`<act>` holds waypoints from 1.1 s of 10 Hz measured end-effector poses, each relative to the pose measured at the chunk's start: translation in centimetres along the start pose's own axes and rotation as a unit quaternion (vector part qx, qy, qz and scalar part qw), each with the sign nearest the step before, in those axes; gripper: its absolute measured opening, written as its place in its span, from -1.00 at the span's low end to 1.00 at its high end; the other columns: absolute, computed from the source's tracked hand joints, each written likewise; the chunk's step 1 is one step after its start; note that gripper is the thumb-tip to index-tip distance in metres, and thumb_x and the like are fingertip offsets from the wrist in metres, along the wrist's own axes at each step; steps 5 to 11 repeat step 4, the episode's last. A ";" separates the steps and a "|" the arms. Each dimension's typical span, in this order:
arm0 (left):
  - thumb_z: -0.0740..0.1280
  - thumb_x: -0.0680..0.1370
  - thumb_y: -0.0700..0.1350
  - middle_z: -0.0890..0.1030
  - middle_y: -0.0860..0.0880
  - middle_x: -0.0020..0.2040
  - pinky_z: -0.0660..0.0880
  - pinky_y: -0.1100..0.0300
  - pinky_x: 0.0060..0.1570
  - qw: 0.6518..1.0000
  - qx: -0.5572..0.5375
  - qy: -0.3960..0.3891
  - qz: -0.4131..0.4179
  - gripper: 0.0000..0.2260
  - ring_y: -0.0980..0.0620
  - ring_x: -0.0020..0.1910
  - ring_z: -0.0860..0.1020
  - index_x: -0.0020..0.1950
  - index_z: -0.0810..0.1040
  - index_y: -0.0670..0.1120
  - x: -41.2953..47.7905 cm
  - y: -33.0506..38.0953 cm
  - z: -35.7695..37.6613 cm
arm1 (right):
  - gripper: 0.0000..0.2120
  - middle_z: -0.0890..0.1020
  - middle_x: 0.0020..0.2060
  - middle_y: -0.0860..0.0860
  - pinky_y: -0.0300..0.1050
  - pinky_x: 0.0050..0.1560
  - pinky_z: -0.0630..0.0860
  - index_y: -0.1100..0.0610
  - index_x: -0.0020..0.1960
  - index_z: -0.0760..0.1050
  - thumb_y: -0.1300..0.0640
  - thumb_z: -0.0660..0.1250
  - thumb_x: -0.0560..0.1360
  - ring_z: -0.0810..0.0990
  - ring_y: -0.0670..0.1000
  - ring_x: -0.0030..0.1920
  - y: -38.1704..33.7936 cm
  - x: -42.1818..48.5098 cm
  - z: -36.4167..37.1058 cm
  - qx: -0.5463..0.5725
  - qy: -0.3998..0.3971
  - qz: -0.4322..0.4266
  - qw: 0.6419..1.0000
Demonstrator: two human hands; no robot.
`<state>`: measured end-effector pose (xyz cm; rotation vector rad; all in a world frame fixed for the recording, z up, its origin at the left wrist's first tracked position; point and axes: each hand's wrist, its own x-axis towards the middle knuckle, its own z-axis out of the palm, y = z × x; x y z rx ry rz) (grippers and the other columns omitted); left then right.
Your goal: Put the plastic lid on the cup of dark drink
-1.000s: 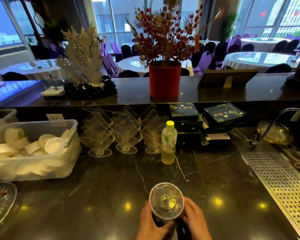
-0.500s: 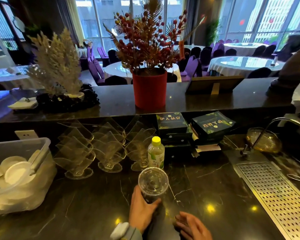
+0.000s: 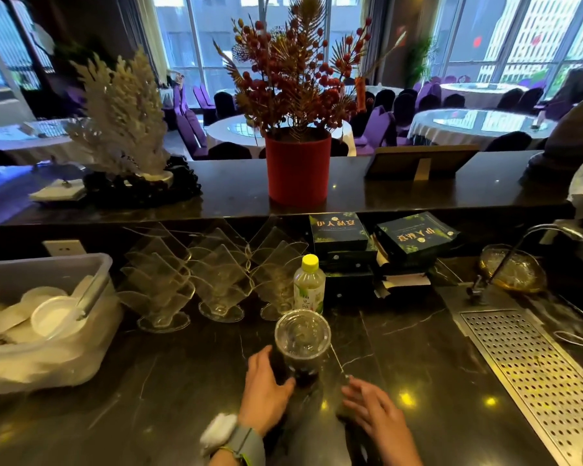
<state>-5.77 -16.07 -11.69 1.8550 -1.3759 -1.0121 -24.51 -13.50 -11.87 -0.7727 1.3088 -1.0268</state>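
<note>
1. Gold Chinese characters on the left dark green box (image 3: 338, 228), at the far side of the counter, seemingly "伊人…宴".
2. Same gold characters, upside down, on the right box (image 3: 416, 234).
3. Bottle (image 3: 309, 286) label: characters too small to read.

Restaurant bar counter (image 3: 401, 358); banquet tables (image 3: 478, 124) w/ purple chairs (image 3: 372, 131) behind

Clear lid (image 3: 302, 332) atop upright cup (image 3: 298, 369)

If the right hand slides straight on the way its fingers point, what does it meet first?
Probably the lidded clear plastic cup of dark drink: the right hand lies open on the dark marble counter, its fingers angled forward-left toward the cup's base. Depth is uncertain.
</note>
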 end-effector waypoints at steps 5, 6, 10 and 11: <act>-0.05 0.51 0.26 0.47 -0.09 -0.49 0.47 0.27 -0.55 0.881 -0.400 -0.252 0.031 -0.44 -0.01 -0.55 0.48 -0.36 0.40 -0.17 -11.9 7.2 -13.2 | -0.34 0.59 -0.51 0.16 -0.19 -0.48 0.53 0.24 -0.41 0.54 -0.29 0.04 0.45 0.58 0.06 -0.51 -11.6 -8.0 3.4 0.056 -0.251 -0.022 0.966; -0.05 0.51 0.26 0.47 -0.09 -0.49 0.47 0.27 -0.55 0.881 -0.400 -0.252 0.031 -0.44 -0.01 -0.55 0.48 -0.36 0.40 -0.17 -11.9 7.2 -13.2 | -0.34 0.59 -0.51 0.16 -0.19 -0.48 0.53 0.24 -0.41 0.54 -0.29 0.04 0.45 0.58 0.06 -0.51 -11.6 -8.0 3.4 0.056 -0.251 -0.022 0.966; -0.05 0.51 0.26 0.47 -0.09 -0.49 0.47 0.27 -0.55 0.881 -0.400 -0.252 0.031 -0.44 -0.01 -0.55 0.48 -0.36 0.40 -0.17 -11.9 7.2 -13.2 | -0.34 0.59 -0.51 0.16 -0.19 -0.48 0.53 0.24 -0.41 0.54 -0.29 0.04 0.45 0.58 0.06 -0.51 -11.6 -8.0 3.4 0.056 -0.251 -0.022 0.966; -0.05 0.51 0.26 0.47 -0.09 -0.49 0.47 0.27 -0.55 0.881 -0.400 -0.252 0.031 -0.44 -0.01 -0.55 0.48 -0.36 0.40 -0.17 -11.9 7.2 -13.2 | -0.34 0.59 -0.51 0.16 -0.19 -0.48 0.53 0.24 -0.41 0.54 -0.29 0.04 0.45 0.58 0.06 -0.51 -11.6 -8.0 3.4 0.056 -0.251 -0.022 0.966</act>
